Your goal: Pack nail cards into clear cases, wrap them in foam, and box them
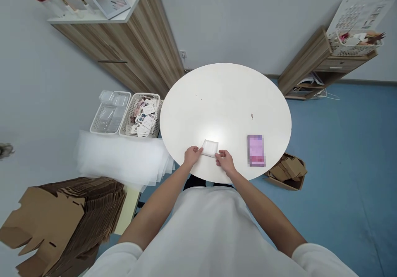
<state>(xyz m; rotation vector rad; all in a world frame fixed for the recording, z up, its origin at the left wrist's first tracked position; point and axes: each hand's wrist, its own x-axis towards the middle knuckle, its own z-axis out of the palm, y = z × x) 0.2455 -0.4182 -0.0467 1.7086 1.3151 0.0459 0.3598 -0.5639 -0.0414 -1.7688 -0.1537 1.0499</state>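
Observation:
Near the front edge of the round white table (223,99), a small squarish packet (210,148) lies between my hands. It looks white and translucent, like something wrapped in thin foam sheet; its contents cannot be made out. My left hand (192,155) pinches its left edge. At the lower right corner, the fingers of my right hand (225,161) are closed on it too. A phone-sized item (256,150), pink and purple and blurred by pixels, lies on the table to the right of my right hand.
At left stand a basket of clear plastic boxes (107,118), a basket of printed cards (144,118), a stack of white foam sheets (124,157) and flattened cardboard boxes (62,223). A carton of cardboard pieces (287,171) is on the floor at right. Cabinets stand behind.

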